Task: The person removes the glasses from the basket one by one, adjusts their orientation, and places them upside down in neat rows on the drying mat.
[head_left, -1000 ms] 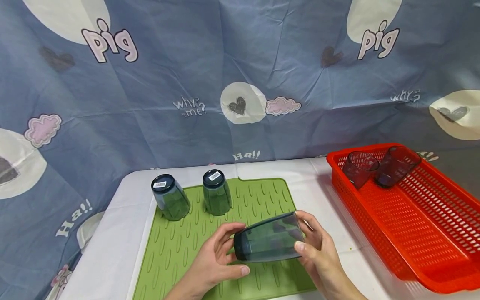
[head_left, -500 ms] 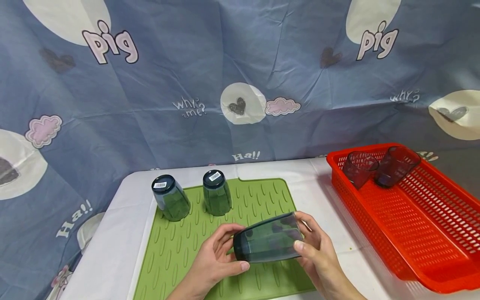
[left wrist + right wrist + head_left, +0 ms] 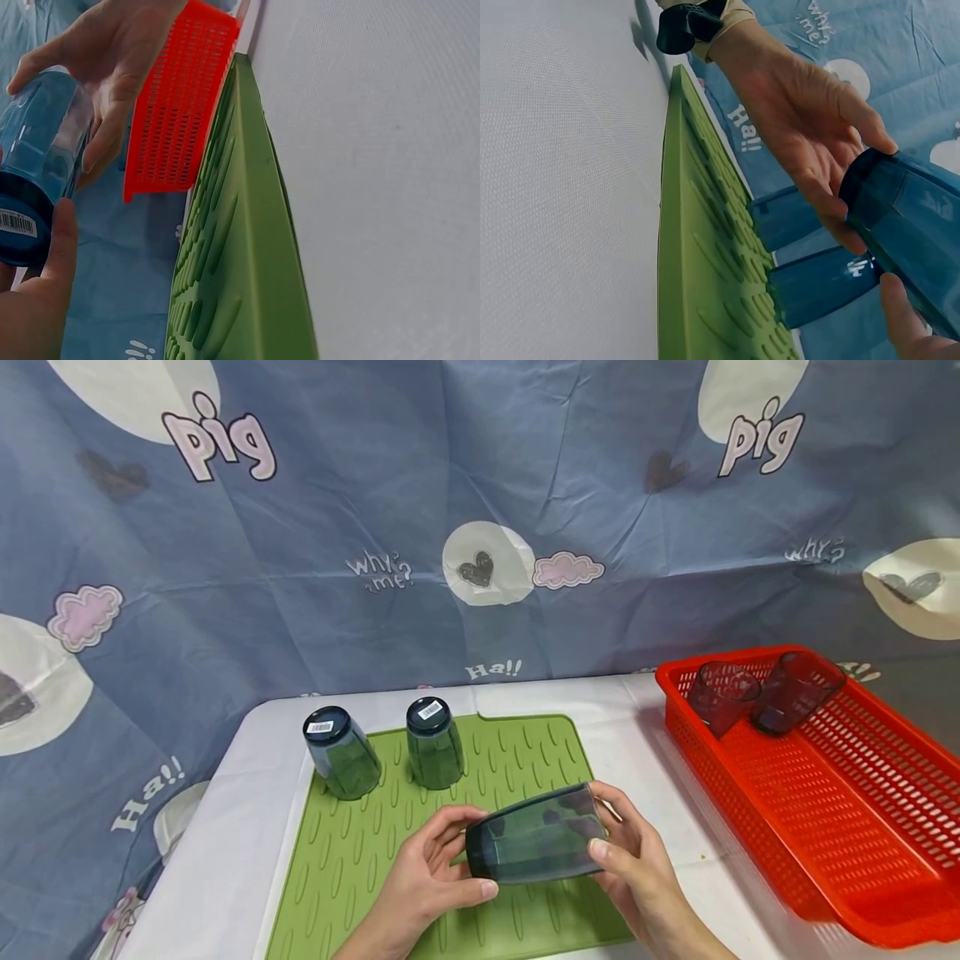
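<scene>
A dark blue see-through tumbler (image 3: 536, 845) lies on its side in the air just above the green ribbed mat (image 3: 352, 860). My left hand (image 3: 431, 881) grips its base end, thumb under, fingers over. My right hand (image 3: 626, 852) grips its open rim end. The left wrist view has the tumbler (image 3: 34, 176) with a barcode label on its base. In the right wrist view the tumbler (image 3: 907, 217) is at the right edge. Two matching tumblers (image 3: 341, 753) (image 3: 433, 743) stand upside down at the mat's far left.
A red perforated basket (image 3: 847, 827) sits on the white table (image 3: 225, 860) at the right, with two more dark tumblers (image 3: 720, 695) (image 3: 791, 691) lying in its far end. A blue patterned cloth (image 3: 480, 510) hangs behind the table.
Almost nothing has moved. The tumbler stays between both hands above the mat, shifted only slightly.
</scene>
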`<state>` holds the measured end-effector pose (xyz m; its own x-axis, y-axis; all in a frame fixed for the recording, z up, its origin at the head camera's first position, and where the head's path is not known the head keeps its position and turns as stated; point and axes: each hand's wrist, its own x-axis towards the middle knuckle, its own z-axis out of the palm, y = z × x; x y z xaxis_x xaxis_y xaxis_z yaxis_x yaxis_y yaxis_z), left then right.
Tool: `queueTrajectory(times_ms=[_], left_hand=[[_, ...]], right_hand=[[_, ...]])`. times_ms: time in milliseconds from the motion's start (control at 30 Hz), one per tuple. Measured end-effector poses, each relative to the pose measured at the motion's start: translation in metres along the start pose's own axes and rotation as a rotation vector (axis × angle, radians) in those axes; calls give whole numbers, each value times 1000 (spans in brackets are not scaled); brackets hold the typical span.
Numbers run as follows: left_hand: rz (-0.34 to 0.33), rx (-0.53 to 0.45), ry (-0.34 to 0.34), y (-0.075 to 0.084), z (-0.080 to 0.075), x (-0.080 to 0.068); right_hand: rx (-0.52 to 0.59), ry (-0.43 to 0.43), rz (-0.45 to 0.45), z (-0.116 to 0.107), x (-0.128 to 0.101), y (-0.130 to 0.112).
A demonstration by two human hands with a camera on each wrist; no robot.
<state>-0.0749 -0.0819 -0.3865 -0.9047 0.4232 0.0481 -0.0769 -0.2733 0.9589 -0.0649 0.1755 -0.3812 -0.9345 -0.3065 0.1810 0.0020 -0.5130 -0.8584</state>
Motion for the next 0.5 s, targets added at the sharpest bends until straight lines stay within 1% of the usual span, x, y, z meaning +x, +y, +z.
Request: queueTrajectory(times_ms=[133, 367, 500], left_hand=[[3, -4, 2, 0, 0, 0], [-13, -34, -8, -2, 1, 0], [-15, -41, -6, -2, 1, -2]], right_hand=[[-12, -11, -22, -1, 1, 2], [-96, 47, -17, -1, -1, 0], [-123, 21, -53, -2, 0, 1]])
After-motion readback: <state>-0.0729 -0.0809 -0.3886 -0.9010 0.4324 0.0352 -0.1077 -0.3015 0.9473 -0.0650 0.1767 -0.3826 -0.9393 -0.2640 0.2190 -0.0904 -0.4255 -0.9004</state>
